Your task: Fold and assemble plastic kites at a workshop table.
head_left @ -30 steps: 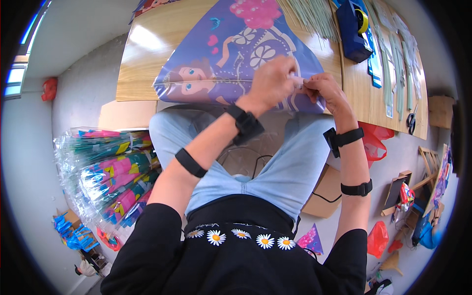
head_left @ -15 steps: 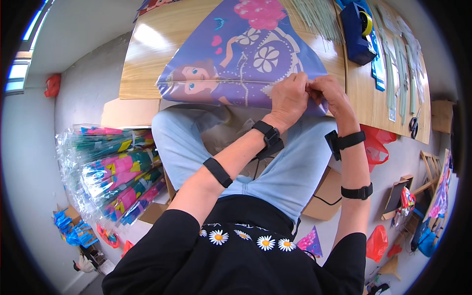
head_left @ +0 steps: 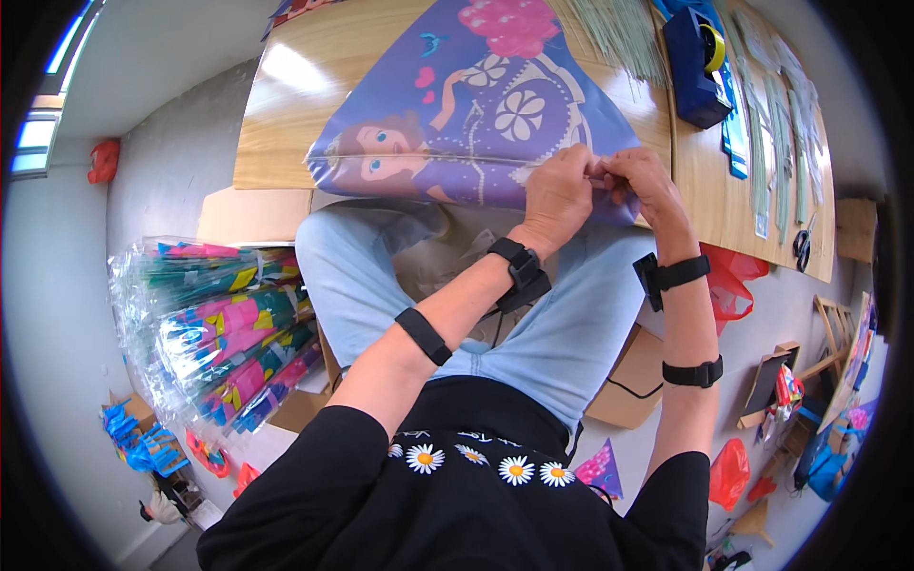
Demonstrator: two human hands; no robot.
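Observation:
A large purple kite sail (head_left: 400,162), triangular and printed with a cartoon figure in a gown, lies over the table's near edge. A thin rod or seam (head_left: 457,157) runs sideways across its lower part. My left hand (head_left: 562,186) is closed in a pinch on the sail near its right corner. Right beside it, fingertips almost touching the left ones, my right hand (head_left: 643,181) pinches the same edge. Whatever small part sits between the fingertips is hidden.
Bundles of thin pale rods (head_left: 619,43) lie at the back of the table (head_left: 286,105). On the right are a blue tape dispenser (head_left: 693,71), more strips and scissors (head_left: 803,249). Clear-wrapped colourful bundles (head_left: 219,333) stand at left. A red bag (head_left: 733,281) hangs under the table's right side.
Both hands keep their pinch at the sail's right corner, with only slight finger movement. The whole view has shifted a little.

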